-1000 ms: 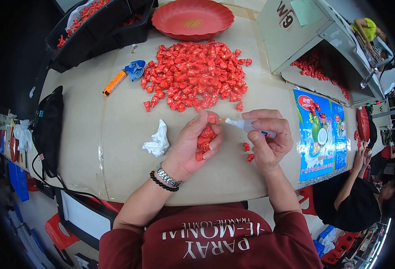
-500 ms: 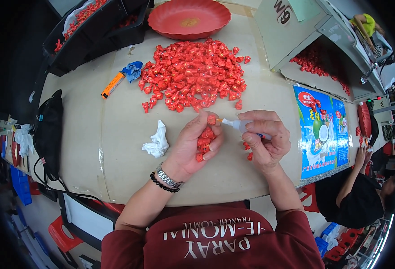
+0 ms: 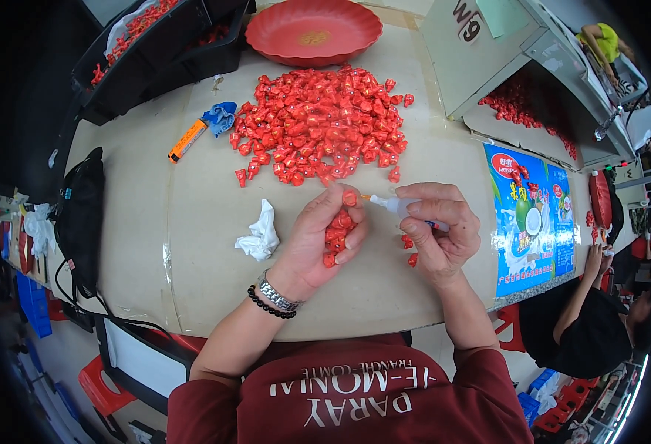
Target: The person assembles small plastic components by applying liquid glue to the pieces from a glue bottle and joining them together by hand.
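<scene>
My left hand [image 3: 305, 238] is closed around several small glossy red figurines [image 3: 335, 237], with one held up between thumb and forefinger. Facing it, my right hand [image 3: 447, 233] grips a small translucent squeeze bottle [image 3: 395, 206] that has a white neck and a thin orange tip. The tip points left, a short gap from the raised figurine. Two red pieces [image 3: 412, 260] show beside the right hand's fingers; whether they are held or lie on the table, I cannot tell. Beyond both hands is a large heap of the same red figurines [image 3: 318, 122].
A red scalloped plate [image 3: 314, 29] stands behind the heap. Black bins [image 3: 155, 59] with red pieces are at far left. An orange tube [image 3: 187, 141], blue cloth [image 3: 220, 117] and crumpled tissue [image 3: 259, 233] lie leftward. A pale cabinet [image 3: 481, 52] and blue poster [image 3: 525, 222] are right.
The bottle has drawn back slightly to the right, so its tip has moved off from the raised figurine. My left hand stays nearly still.
</scene>
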### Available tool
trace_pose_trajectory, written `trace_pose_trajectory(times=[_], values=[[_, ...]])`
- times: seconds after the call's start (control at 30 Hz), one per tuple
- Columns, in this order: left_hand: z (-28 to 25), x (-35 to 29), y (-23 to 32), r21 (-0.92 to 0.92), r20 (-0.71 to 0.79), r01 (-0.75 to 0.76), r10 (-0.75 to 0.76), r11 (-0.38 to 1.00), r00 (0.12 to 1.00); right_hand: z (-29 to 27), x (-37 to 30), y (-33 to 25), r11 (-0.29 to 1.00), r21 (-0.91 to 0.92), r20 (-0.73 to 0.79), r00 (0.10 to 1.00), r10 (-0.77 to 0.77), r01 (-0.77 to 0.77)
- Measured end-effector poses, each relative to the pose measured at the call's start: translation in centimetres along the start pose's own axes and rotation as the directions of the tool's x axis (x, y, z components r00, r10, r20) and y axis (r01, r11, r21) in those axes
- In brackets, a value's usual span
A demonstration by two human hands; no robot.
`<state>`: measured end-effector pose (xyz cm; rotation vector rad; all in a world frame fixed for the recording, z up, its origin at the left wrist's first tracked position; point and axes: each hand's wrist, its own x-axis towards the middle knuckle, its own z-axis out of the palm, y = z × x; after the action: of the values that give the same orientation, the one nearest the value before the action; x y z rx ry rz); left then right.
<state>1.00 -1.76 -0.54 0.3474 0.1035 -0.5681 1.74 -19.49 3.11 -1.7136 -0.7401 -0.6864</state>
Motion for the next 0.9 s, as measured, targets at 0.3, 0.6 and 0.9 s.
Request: trace_pose_trajectory(times=[0.3,0.6,0.9], values=[[0.44,-0.16,0.17,0.082,-0.051,-0.055,0.059,0.995,0.997,-0.15,0.10,-0.28,1.000,-0.008,-0.006,1.000,-0.029,0.029],[0.32,-0.11,0.17,0.075,-0.032,-0.061,0.064,0.995,0.997,-0.14,0.09,-0.08,0.999,-0.033,0.020,0.999,-0.029,0.029],[0.56,-0.23,0.40,0.098,-0.034,-0.098,0.101,0.990,0.994,-0.26,0.13,-0.33,0.998,-0.048,0.023,0.999,-0.033,0.034]])
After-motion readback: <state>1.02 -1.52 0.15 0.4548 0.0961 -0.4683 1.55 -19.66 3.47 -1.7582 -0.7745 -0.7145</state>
